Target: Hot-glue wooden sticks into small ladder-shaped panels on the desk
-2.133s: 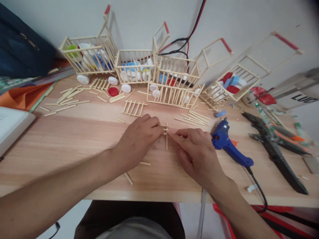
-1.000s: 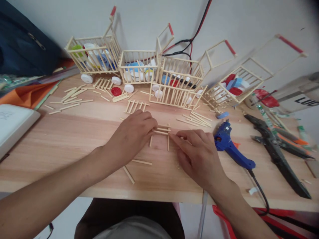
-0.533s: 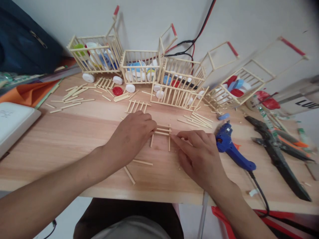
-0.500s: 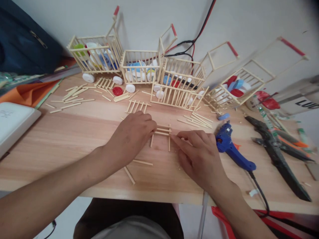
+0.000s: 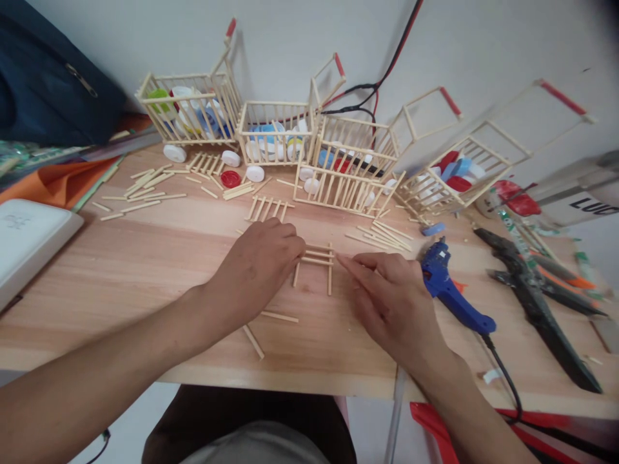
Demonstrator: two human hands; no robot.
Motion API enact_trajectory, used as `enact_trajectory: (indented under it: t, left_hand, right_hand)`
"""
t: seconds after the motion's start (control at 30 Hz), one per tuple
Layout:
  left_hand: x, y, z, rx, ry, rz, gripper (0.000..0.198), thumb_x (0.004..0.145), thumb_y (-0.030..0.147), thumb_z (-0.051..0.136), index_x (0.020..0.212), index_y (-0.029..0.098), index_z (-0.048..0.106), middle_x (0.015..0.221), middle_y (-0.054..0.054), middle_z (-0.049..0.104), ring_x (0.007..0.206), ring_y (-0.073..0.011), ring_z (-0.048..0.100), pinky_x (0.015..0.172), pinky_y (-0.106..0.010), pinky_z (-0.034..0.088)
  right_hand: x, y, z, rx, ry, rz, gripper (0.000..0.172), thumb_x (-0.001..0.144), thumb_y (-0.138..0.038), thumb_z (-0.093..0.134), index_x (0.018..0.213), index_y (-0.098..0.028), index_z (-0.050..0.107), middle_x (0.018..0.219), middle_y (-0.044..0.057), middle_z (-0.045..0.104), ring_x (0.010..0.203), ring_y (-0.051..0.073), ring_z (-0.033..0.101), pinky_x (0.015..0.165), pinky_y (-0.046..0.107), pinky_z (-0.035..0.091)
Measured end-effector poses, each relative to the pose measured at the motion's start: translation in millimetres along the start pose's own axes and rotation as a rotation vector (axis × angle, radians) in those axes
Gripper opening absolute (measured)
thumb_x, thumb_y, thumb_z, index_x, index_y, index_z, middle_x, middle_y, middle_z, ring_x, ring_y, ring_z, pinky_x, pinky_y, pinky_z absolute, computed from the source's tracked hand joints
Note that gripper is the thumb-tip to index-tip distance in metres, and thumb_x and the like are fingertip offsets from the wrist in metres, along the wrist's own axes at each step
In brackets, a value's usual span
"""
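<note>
A small frame of thin wooden sticks lies on the wooden table, with crosspieces over two longer sticks. The fingers of my left hand are pressed together on its left side and hide part of it. Just right of the frame is my right hand, its index finger stretched toward the crosspieces and the other fingers curled; nothing shows in it. Behind my left hand sits a small stick ladder. Two loose sticks lie nearer the front edge.
Several stick carts holding bottle caps stand along the wall. A blue glue gun and black cutters lie at right. Loose sticks are scattered at back left. A white box is at the left edge.
The index finger of my right hand has moved slightly up and away from the frame's right stick. My left hand stays on the frame. The view has shifted slightly.
</note>
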State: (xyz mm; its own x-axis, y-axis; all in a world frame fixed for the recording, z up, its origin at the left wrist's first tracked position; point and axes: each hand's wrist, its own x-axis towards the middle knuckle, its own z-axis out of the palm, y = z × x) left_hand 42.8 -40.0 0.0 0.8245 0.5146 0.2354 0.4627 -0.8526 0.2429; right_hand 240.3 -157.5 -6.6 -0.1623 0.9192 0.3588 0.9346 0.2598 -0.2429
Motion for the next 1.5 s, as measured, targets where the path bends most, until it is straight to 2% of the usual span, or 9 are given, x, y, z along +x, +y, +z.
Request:
enact_trajectory:
  t: [0.53,0.67,0.8,0.87,0.97,1.07,1.17,1.33,1.5]
  left_hand:
    - [-1.3,0.6,-1.7,0.014,-0.031,0.002,0.017,0.089,0.013,0.052,0.076,0.016,0.063,0.079,-0.004,0.06,0.08,-0.021,0.054,0.075,-0.036,0.042]
    - [-0.5,-0.5,-3.5,0.001,-0.042,0.002,0.017,0.089,0.014,0.053,0.076,0.016,0.063,0.079,-0.004,0.06,0.08,-0.0206,0.054,0.074,-0.035,0.042]
    - [0.0,-1.8,-6.9,-0.015,-0.042,-0.032,0.016,0.089,0.013,0.053,0.077,0.015,0.063,0.08,-0.004,0.061,0.082,-0.0201,0.055,0.075,-0.033,0.042]
    - [-0.6,-1.8,-7.9,-0.017,-0.037,-0.04,0.015,0.089,0.014,0.053,0.077,0.015,0.064,0.081,-0.004,0.061,0.083,-0.0202,0.055,0.077,-0.033,0.042]
    - [-2.2,-1.1,-7.4,-0.017,-0.038,-0.038,0.016,0.089,0.014,0.053,0.077,0.015,0.063,0.08,-0.004,0.061,0.082,-0.0202,0.055,0.077,-0.034,0.042]
    - [-3.6,0.1,-5.8,-0.03,-0.036,-0.059,0.016,0.09,0.015,0.053,0.078,0.015,0.064,0.08,-0.004,0.061,0.082,-0.0199,0.055,0.076,-0.034,0.043]
    - [-3.9,0.9,-4.1,-0.057,-0.045,-0.078,0.016,0.09,0.016,0.052,0.079,0.015,0.064,0.08,-0.003,0.061,0.081,-0.0194,0.056,0.075,-0.033,0.043]
    - [-3.4,0.5,-2.6,-0.054,-0.039,-0.078,0.015,0.09,0.017,0.054,0.079,0.016,0.064,0.081,-0.003,0.062,0.081,-0.0196,0.056,0.075,-0.034,0.042]
    - [-3.9,-0.1,-2.3,-0.012,-0.014,-0.04,0.015,0.089,0.017,0.054,0.077,0.016,0.063,0.08,-0.004,0.063,0.082,-0.021,0.055,0.077,-0.035,0.041]
  right_hand:
    - [0.3,-3.9,6.0,-0.092,-0.086,-0.024,0.038,0.085,-0.014,0.053,0.121,-0.022,0.062,0.111,0.008,0.064,0.092,0.024,0.054,0.071,0.038,0.031]
    - [-0.2,-1.7,-7.4,-0.062,0.014,-0.005,0.044,0.087,-0.014,0.05,0.13,-0.02,0.055,0.109,0.009,0.063,0.097,0.023,0.057,0.079,0.039,0.039]
    - [-13.8,12.1,-38.2,-0.182,0.196,0.196,0.033,0.09,-0.026,0.051,0.12,-0.02,0.062,0.11,0.01,0.063,0.103,0.023,0.058,0.086,0.036,0.044]
    - [-27.5,25.4,-53.5,-0.326,0.164,0.299,0.028,0.089,-0.032,0.052,0.11,-0.02,0.066,0.107,0.01,0.064,0.099,0.024,0.06,0.081,0.035,0.046]
    - [-50.9,48.5,-67.4,-0.448,0.007,0.443,0.032,0.088,-0.043,0.048,0.101,-0.02,0.064,0.107,0.013,0.065,0.101,0.029,0.06,0.08,0.039,0.047]
    - [-66.7,65.9,-68.0,-0.4,-0.154,0.578,0.039,0.082,-0.051,0.048,0.099,-0.019,0.063,0.104,0.016,0.066,0.099,0.033,0.061,0.077,0.042,0.047]
    - [-69.4,71.3,-61.4,-0.341,-0.232,0.693,0.041,0.076,-0.053,0.05,0.099,-0.019,0.059,0.104,0.015,0.066,0.093,0.032,0.063,0.075,0.042,0.047]
    - [-62.4,67.5,-53.3,-0.295,-0.247,0.825,0.034,0.074,-0.051,0.048,0.094,-0.024,0.051,0.094,0.01,0.068,0.082,0.029,0.065,0.071,0.039,0.048]
    - [-68.2,68.7,-49.2,-0.271,-0.141,0.861,0.048,0.071,-0.056,0.05,0.107,-0.024,0.046,0.096,0.01,0.067,0.082,0.03,0.067,0.068,0.038,0.05]
